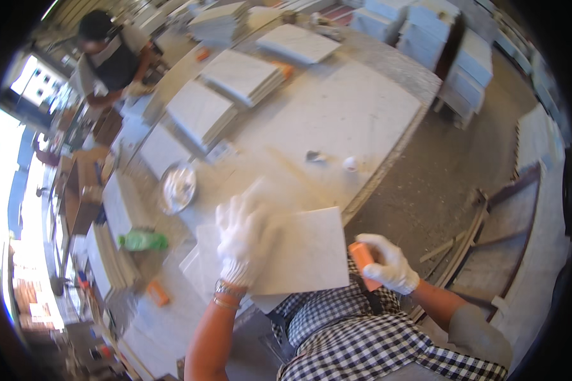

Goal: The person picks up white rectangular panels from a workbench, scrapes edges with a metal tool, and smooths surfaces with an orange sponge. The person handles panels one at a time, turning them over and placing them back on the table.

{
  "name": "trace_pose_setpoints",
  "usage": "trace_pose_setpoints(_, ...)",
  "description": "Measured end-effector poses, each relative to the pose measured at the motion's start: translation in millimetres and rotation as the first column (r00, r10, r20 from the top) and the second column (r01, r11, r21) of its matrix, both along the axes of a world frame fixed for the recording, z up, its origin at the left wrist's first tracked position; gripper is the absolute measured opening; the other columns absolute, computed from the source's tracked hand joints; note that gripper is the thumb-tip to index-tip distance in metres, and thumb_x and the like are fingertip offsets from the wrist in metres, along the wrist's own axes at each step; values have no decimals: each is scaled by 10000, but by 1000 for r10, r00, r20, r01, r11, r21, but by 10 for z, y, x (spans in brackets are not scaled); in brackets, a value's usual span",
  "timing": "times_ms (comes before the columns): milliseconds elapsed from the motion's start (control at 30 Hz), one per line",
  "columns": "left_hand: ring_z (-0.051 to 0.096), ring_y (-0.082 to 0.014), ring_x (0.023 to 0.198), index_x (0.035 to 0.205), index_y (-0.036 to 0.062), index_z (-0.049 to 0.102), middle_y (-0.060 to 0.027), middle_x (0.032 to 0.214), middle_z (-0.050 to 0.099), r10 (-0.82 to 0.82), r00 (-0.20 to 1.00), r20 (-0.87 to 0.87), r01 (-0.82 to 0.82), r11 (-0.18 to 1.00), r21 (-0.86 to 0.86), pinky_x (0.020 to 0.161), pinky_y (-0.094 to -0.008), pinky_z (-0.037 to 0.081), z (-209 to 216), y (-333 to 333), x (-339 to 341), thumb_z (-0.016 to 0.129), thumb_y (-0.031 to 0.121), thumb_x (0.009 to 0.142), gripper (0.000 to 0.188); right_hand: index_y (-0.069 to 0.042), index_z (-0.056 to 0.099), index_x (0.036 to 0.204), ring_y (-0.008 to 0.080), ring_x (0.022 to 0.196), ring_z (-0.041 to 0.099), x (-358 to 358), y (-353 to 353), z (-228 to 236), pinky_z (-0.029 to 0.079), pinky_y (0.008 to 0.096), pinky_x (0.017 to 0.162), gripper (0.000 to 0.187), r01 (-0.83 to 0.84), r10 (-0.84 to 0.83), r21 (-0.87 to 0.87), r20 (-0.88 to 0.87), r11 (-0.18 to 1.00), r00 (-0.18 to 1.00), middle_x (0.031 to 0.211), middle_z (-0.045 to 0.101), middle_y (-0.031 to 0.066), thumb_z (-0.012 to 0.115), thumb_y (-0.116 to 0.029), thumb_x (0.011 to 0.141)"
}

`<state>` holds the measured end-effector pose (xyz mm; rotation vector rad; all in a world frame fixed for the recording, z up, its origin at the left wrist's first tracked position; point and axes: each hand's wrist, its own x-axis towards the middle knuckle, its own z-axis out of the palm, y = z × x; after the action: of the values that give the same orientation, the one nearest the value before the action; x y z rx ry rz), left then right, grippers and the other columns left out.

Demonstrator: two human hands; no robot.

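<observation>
A white knitted glove covers my left hand (238, 232), which lies over a pale marble tile (314, 254). Its fingers look stretched out, though motion smears part of them. The tile lies at the table's near edge, with other slabs (200, 263) showing from under its left side. In my right glove (391, 263) is an orange block (363, 261), gripped between thumb and fingers just off the tile's right edge.
Stacks of white tiles (241, 73) stand across the table (337, 108). A bowl of white paste (179, 187), a green bottle (143, 240) and another orange block (157, 293) lie left. A co-worker (111, 60) stands far left. Wooden frames (470, 254) lean at right.
</observation>
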<state>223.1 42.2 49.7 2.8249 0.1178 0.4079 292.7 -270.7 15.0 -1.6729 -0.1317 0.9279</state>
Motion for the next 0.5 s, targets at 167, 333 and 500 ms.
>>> trace_pose_setpoints(167, 434, -425, 1410, 1259, 49, 645, -185, 1465, 540, -19, 1000, 13, 20, 996, -90, 1195, -630, 270, -20, -45, -82, 717, 379, 899, 494, -40, 384, 1551, 313, 1147, 655, 371, -98, -516, 597, 557, 926, 882, 380, -226, 690, -308, 616, 924, 1267, 631, 137, 748, -520, 907)
trace_pose_setpoints(333, 407, -440, 1437, 1387, 58, 587, -197, 1500, 510, -246, 963, -115, 252, 967, 43, 1198, -639, 266, 90, -147, -649, 781, 553, 788, 800, -34, 416, 1533, 292, 1163, 657, 602, 183, -429, 586, 447, 970, 859, 144, -55, 772, -140, 619, 989, 1317, 614, 124, 744, -528, 912)
trace_pose_setpoints(500, 398, -479, 1430, 1396, 43, 571, -206, 1502, 494, 34, 991, -132, -23, 996, 85, 1198, -643, 265, 82, 117, -1089, 829, 622, 660, 972, -4, 438, 1519, 218, 1160, 652, 598, 420, -147, 566, 367, 957, 881, 142, -22, 718, -173, 682, 985, 1278, 632, 109, 807, -479, 875)
